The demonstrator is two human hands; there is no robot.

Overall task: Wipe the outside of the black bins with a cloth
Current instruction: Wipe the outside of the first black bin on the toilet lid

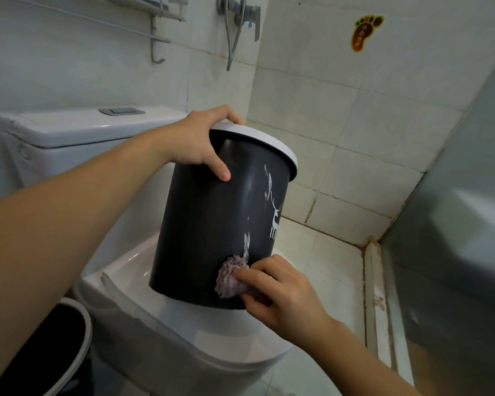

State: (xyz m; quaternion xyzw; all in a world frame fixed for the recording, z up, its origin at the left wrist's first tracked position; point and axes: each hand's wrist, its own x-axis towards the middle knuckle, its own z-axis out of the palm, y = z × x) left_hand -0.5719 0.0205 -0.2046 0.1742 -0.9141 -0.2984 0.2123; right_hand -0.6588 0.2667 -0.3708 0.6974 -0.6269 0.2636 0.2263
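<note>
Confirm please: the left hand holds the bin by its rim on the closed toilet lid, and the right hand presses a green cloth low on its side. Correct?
Not quite. The cloth is pale purple, not green, as the head view shows. The rest holds: the left hand holds the bin by its rim on the toilet lid, and the right hand presses the cloth low on its side.

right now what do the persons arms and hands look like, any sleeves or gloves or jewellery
Both forearms are bare as far as the view shows, with no sleeve or cuff in sight. The left hand and the right hand wear no gloves. No watch, bracelet or ring shows on either wrist or on the visible fingers. The nails look short and unpainted.
</note>
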